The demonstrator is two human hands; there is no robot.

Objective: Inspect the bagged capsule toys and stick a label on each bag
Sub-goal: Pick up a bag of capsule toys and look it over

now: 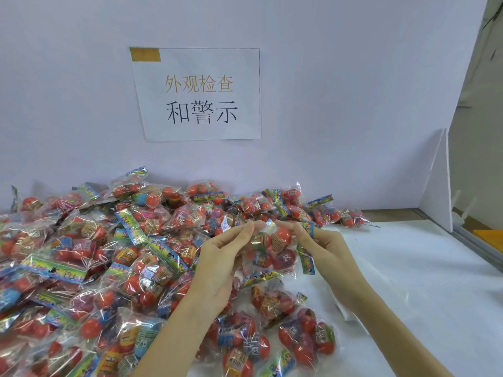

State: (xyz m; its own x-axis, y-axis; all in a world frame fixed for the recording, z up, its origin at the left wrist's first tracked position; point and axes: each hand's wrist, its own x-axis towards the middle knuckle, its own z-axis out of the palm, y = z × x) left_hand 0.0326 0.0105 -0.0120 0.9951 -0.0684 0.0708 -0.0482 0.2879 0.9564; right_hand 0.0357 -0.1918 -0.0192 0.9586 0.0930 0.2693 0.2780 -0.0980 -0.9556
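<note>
Head view. Both hands held one clear bag of capsule toys [272,247] above the white bench [424,281], just right of centre. The left hand [223,257], palm up, had its grip closed on the bag's upper left edge, fingertips pinching the film. The right hand [324,246] had its grip closed on the bag's coloured header strip at 3 o'clock. A large heap of bagged capsule toys [89,262] spread from 9 to 6 o'clock. A printed paper sign [198,93] hung on the wall at 12 o'clock.
</note>
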